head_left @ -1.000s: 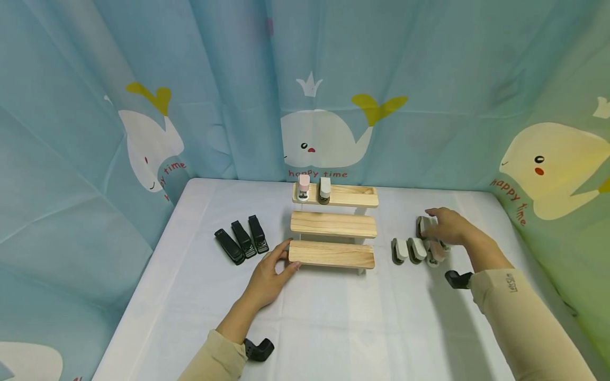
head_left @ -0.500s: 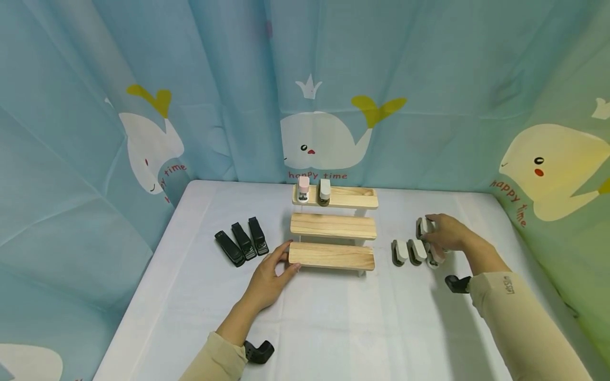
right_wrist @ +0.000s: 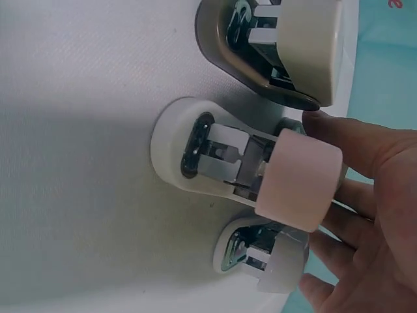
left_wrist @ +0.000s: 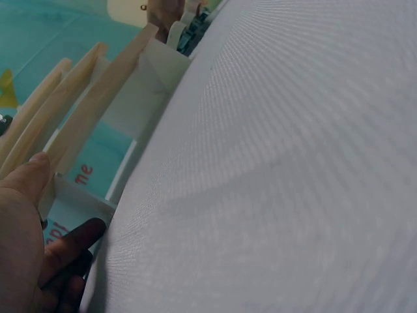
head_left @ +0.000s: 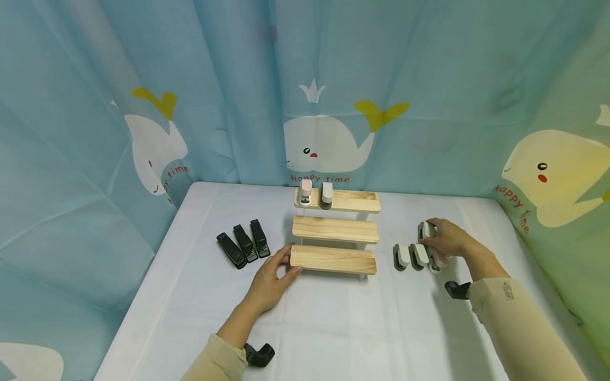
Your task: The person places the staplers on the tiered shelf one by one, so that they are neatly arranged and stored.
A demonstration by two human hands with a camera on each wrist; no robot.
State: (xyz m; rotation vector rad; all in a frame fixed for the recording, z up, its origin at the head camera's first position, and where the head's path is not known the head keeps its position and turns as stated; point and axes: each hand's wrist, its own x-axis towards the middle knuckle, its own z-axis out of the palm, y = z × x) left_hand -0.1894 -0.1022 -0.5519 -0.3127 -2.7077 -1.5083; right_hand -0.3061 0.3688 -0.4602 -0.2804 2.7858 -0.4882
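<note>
A pink compact stapler [head_left: 306, 192] and a grey-and-white stapler [head_left: 326, 194] top the stepped pale-wood rack [head_left: 334, 229] the left hand [head_left: 267, 283] grips, while the right hand [head_left: 450, 237] pinches another whitish stapler [head_left: 426, 229] on the desk [head_left: 343, 328], where pale compact staplers [head_left: 402, 256] and three black staplers [head_left: 245, 243] remain.

the left hand [left_wrist: 19, 228] is gripping the near end of the closest wooden board [left_wrist: 104, 96], its thumb lying against the edge. two more boards [left_wrist: 64, 98] are sloping behind. white cloth [left_wrist: 273, 163] is filling the right side, while another hand [left_wrist: 164, 12] is showing at the top, partly cut off.
</note>
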